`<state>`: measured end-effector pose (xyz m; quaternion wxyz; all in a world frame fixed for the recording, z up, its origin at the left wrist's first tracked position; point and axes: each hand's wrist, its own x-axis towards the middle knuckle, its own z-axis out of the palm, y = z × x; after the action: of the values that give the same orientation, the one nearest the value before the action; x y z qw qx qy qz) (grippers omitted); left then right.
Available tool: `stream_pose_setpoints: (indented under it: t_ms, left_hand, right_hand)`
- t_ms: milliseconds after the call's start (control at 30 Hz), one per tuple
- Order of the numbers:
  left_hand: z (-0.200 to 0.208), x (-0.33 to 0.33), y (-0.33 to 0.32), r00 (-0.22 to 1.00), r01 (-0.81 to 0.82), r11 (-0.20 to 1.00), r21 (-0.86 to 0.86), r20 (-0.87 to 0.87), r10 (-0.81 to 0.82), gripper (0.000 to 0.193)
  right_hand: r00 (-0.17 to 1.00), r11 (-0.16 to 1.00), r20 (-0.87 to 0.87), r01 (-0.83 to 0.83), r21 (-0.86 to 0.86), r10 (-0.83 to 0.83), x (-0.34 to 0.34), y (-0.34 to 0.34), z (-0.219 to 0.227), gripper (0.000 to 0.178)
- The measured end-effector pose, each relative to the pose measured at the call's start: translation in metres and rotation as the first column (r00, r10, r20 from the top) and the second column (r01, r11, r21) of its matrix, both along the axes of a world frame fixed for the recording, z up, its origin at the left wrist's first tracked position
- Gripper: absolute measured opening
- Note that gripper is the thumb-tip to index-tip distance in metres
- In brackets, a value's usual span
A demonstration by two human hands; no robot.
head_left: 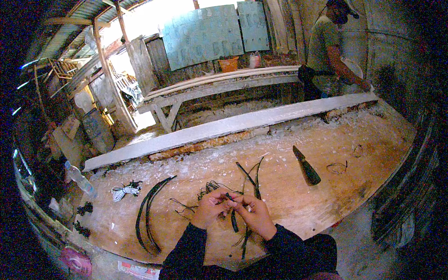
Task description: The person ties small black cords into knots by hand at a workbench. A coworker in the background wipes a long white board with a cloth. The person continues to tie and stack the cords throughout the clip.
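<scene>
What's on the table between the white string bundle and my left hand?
Head view: two curved black strips lie between the white string bundle and the left hand, then some thin dark strands nearer the hand.

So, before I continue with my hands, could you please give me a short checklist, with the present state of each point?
1. Left hand and right hand together at the dark strip: ok, their fingers meet over its upper part.
2. Grip on the strip firm: cannot tell, the fingers hide it.
3. Tangle of dark cord well away from the hands: not ok, it lies just beyond them.
4. White cord bundle apart from the hands: ok, it lies off to the left.
5. Dark tapered object out of the way: ok, it lies off to the right, untouched.
</scene>
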<state>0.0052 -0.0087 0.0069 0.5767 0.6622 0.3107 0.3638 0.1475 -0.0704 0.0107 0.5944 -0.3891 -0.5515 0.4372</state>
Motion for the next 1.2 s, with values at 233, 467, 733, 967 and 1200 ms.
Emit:
stream_pose_setpoints:
  t_ms: [233,467,733,967,1200]
  left_hand:
    - [0.003,-0.001,0.0,0.995,0.012,1.0,-0.015,0.102,-0.01,0.014]
    - [0.005,0.0,-0.003,0.995,-0.013,1.0,-0.024,0.102,0.015,0.013]
    - [0.011,-0.003,-0.004,1.0,-0.015,0.998,0.055,0.023,0.014,0.02]
    - [0.017,0.004,-0.008,0.99,-0.142,0.953,0.267,0.027,0.14,0.02]
    - [0.011,0.009,-0.014,0.957,-0.284,0.946,0.154,0.106,0.27,0.017]
  right_hand:
    - [0.983,0.996,0.179,0.038,0.078,-0.051,-0.002,0.002,-0.003,0.018]
    - [0.928,0.972,0.335,0.089,0.219,-0.16,-0.001,0.001,0.005,0.014]
    - [0.865,0.947,0.418,0.171,0.274,-0.277,-0.001,0.0,0.007,0.013]
    - [0.855,0.941,0.432,0.163,0.298,-0.285,-0.001,0.001,0.003,0.013]
    - [0.787,0.954,0.56,0.115,0.278,-0.258,0.0,-0.001,0.003,0.013]
